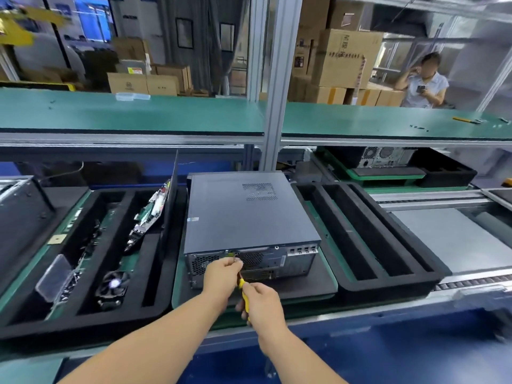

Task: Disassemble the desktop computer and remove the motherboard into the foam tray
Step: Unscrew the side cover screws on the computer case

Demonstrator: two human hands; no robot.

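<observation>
Desktop computer lies flat on the green pad, rear panel at the near edge; left hand pinches at the panel top, right hand grips a yellow screwdriver angled up to the same spot. Empty foam tray sits just right, slots open. Loaded foam tray crowds the left, an upright panel beside the case.

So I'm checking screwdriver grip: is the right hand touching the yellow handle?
Touching: the head view shows the right hand wrapped round the yellow screwdriver handle.
</observation>
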